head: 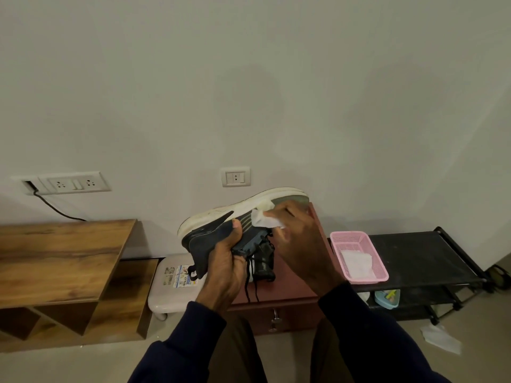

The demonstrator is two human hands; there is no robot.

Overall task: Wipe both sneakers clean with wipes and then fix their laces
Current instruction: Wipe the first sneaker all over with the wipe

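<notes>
A dark sneaker (210,230) with a white sole is held up in the air on its side, sole toward the wall. My left hand (225,261) grips it at the collar, thumb on the upper. My right hand (296,233) pinches a white wipe (264,219) against the sneaker's side near the toe. Loose black laces (250,283) hang below the shoe. The second dark sneaker (264,261) lies on the reddish-brown cabinet (290,286), partly hidden behind my hands.
A pink basket (359,255) holding white wipes stands on a black shoe rack (420,252) at the right. A used wipe (439,338) lies on the floor. A wooden shelf unit (60,258) and a white stool (166,294) stand to the left.
</notes>
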